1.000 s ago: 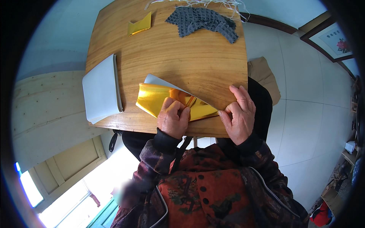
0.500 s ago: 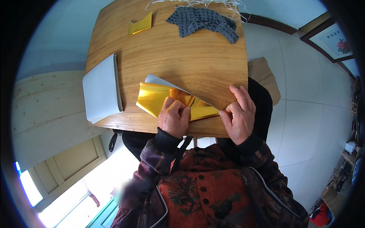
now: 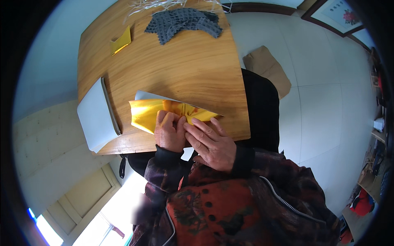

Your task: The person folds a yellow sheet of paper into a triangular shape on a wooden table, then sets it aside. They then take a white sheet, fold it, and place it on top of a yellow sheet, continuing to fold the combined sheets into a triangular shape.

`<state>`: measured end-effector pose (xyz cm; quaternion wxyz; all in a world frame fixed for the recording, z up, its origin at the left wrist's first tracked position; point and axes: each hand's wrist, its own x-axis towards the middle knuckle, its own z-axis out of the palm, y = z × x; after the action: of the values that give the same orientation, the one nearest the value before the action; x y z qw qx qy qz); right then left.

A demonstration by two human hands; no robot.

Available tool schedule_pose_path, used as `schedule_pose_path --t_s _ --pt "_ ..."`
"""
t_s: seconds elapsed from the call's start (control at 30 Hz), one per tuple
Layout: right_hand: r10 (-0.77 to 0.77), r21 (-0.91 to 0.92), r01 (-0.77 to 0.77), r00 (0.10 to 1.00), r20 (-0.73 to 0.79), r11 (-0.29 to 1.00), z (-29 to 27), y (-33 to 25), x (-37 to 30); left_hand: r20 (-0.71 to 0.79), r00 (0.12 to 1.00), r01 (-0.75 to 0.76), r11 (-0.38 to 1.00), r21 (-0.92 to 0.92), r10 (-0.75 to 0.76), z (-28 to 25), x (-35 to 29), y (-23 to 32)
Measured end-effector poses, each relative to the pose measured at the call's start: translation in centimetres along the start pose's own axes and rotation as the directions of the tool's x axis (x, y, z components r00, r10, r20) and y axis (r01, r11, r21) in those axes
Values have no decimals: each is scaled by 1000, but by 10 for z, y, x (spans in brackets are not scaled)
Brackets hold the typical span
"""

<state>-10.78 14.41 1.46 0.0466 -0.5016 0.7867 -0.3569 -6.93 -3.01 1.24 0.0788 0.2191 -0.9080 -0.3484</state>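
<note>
A sheet of shiny gold foil paper [image 3: 147, 113] with a white back lies folded near the front edge of the wooden table [image 3: 164, 69]. My left hand [image 3: 169, 132] has its fingers curled down on the paper's front middle, pinching it at the lower edge. My right hand [image 3: 213, 144] rests beside it, fingers stretched out flat over the paper's right half, the tips close to my left thumb. Creases run through the foil just above the fingertips. The paper's lower edge is partly hidden under both hands.
A small folded gold piece [image 3: 122, 42] lies at the table's far left. Below it sits a stack of white sheets [image 3: 97, 118] along the left edge. A grey waffle-textured cloth [image 3: 180, 24] and white strips [image 3: 162, 5] lie at the back. Brown paper [image 3: 269, 71] lies on the floor at right.
My right hand has left the paper's right corner and moved left, flattening its fingers beside my left hand. My left hand stays on the paper. The whole view has shifted.
</note>
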Motion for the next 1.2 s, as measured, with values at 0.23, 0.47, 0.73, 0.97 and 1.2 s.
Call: schedule_pose_path --t_s 0.23,0.47,0.73,0.97,1.2 --pt "76 -64 -71 994 82 995 15 8 -6 9 1000 -19 1000 6 19 -2 0 2" --pt "82 -72 -76 994 79 995 18 10 -8 -1 1000 -23 1000 13 23 -2 0 3" --pt "94 -118 -80 988 120 990 14 9 -8 -4 1000 -1 1000 -4 1 0 -1 1" --pt "78 -152 -60 990 119 987 12 9 -6 -18 1000 -7 1000 -2 7 1 -1 -1" --pt "71 -166 -51 990 118 985 15 11 -9 -39 998 -49 999 16 49 1 -1 -1"
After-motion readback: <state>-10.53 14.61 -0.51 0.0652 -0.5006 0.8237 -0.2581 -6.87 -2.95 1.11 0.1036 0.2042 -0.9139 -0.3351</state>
